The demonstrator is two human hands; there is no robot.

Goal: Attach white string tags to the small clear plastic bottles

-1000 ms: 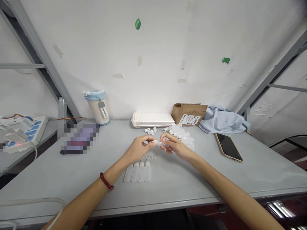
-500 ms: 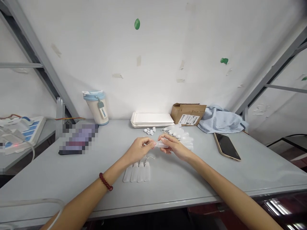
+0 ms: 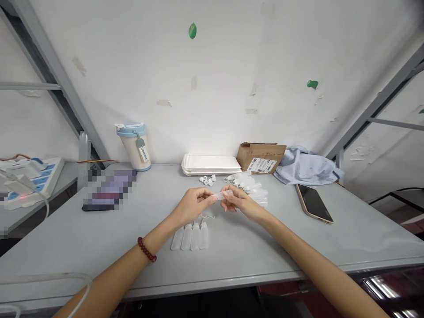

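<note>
Up it tips: the translucent plastic bottle (image 3: 225,194) swings its right end from past three o'clock towards two, apparently being re-angled in the grip. Nearest, at seven, lie four similar bottles (image 3: 195,238); beyond, the left hand (image 3: 191,205) pinches one end, the right hand (image 3: 243,203) clasps the body, thumb on top, wrists angled inward; white caps (image 3: 210,181) at eleven, bottle pile (image 3: 245,182) at two.

Nine-o'clock end of clear tube (image 3: 225,194) was hidden in left hand (image 3: 190,206). Right hand (image 3: 244,205) covered part of tube pile (image 3: 259,193) at two o'clock. Carton label (image 3: 262,165) bore print too small to read. Nine o'clock: purple item (image 3: 111,190) was blurred; eight o'clock: cable (image 3: 49,275) ran off left edge.
</note>
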